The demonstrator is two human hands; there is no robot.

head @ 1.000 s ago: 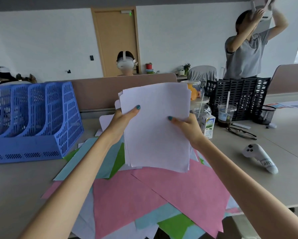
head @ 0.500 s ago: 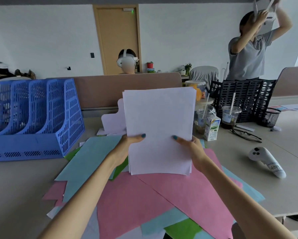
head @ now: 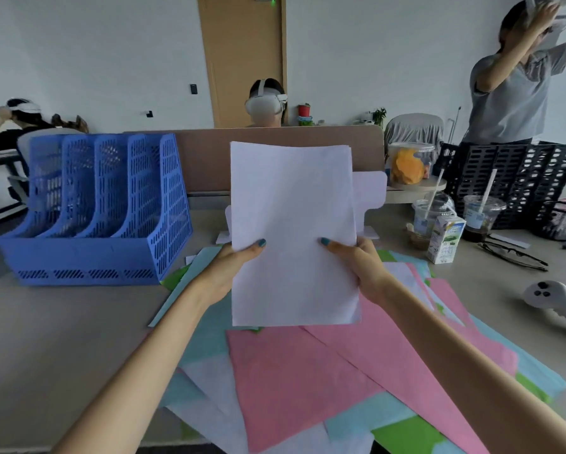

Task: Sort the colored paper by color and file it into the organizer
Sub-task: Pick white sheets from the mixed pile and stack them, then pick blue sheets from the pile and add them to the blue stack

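**While the white stack is upright, square it before it goes left**

As both hands hold it in the centre of the frame, the stack of white paper [head: 291, 224] stands upright, its lower edge hanging just over the loose pink sheets [head: 307, 381] on the table [head: 45, 339]. The left hand [head: 232, 267] pinches the stack's left edge, thumb on the front and fingers hidden behind. The right hand [head: 357, 267] grips the right edge the same way.

At the upper right corner a few sheets peek out past the front one, so I judge the stack is not quite flush. A couple of taps of the lower edge on a firm surface should settle it, with the grip loosened just enough for the sheets to drop level.

The blue file organizer [head: 104, 211] stands at mid left, well apart from the stack; through its mesh I cannot tell whether any slot holds paper. The stack should probably go in lower edge first, into one slot, both thumbs on until it seats, since thin sheets buckle easily. More white sheets [head: 209, 381] show in the pile at lower centre, among light blue sheets [head: 203, 342] and green sheets [head: 402, 434].
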